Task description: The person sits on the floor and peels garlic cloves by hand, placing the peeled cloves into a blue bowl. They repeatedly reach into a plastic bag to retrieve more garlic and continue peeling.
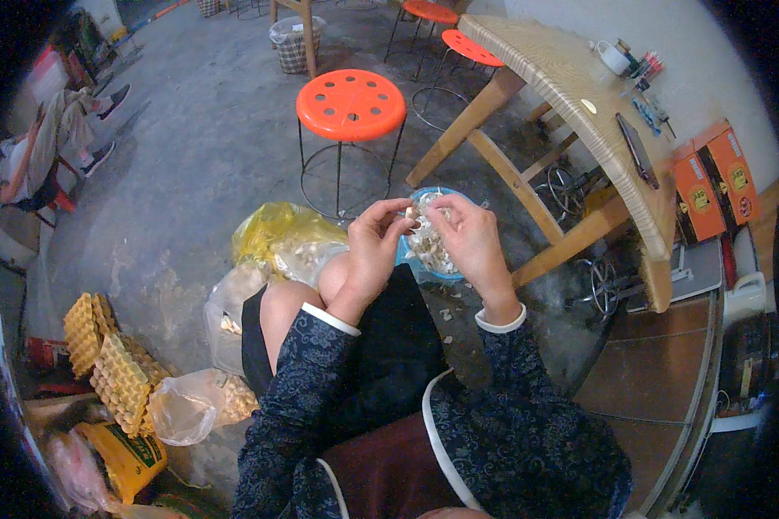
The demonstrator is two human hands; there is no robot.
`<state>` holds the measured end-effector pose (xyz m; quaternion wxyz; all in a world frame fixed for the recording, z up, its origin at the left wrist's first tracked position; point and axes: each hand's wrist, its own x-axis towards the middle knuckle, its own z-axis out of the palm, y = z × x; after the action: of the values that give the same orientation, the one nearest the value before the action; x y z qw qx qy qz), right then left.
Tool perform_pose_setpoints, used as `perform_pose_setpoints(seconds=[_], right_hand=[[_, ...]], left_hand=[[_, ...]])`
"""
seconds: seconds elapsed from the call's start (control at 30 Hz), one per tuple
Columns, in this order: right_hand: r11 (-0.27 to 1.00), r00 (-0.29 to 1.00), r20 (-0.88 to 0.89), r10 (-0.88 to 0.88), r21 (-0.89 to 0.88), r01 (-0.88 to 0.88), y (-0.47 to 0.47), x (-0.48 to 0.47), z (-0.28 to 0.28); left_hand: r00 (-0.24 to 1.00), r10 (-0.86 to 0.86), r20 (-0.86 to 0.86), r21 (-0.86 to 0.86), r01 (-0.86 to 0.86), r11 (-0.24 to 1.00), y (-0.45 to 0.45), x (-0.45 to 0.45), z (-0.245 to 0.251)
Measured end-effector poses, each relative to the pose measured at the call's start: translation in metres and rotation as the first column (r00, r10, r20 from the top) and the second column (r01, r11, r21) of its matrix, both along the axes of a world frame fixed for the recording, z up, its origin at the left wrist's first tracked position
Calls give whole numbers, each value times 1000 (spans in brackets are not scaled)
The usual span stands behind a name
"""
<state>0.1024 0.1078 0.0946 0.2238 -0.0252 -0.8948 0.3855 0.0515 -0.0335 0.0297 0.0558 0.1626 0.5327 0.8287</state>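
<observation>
My left hand [378,243] pinches a small pale piece [410,212], which looks like a garlic clove, between thumb and fingertips. Close beside it on the right, my right hand [470,240] has its thumb and fingers drawn together near the piece; whether they grip a bit of skin cannot be told. Both hands are above a blue plastic basin [452,277] on the floor, filled with whitish papery skins [428,250]. Left of my knees stand a yellow plastic bag [279,227] and a clear plastic bag [224,344] with pale contents.
An orange round stool [351,107] stands ahead, a wooden table [558,84] at the right. Egg trays [120,383] and another clear bag [185,409] lie at the lower left. A seated person [58,136] is at the far left. Orange boxes [701,194] stand behind the table.
</observation>
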Motion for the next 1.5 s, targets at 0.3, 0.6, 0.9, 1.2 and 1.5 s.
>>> perform_pose_setpoints(seconds=[0.3, 0.6, 0.9, 1.2, 1.5], right_hand=[[987, 960, 248, 131, -128, -101, 2, -3, 2], [969, 965, 203, 164, 149, -196, 2, -2, 1], [876, 997, 66, -44, 482, 6, -15, -2, -15], [948, 977, -28, -211, 238, 212, 9, -2, -14], [788, 903, 92, -420, 531, 313, 69, -12, -59]], left_hand=[[854, 164, -494, -243, -317, 917, -3, -2, -3], [765, 91, -638, -283, -343, 896, -7, 1, 1], [781, 136, -609, -274, -368, 888, -3, 0, -5], [989, -59, 138, 170, 35, 985, -6, -10, -9], [951, -188, 244, 263, 122, 957, -8, -10, 2]])
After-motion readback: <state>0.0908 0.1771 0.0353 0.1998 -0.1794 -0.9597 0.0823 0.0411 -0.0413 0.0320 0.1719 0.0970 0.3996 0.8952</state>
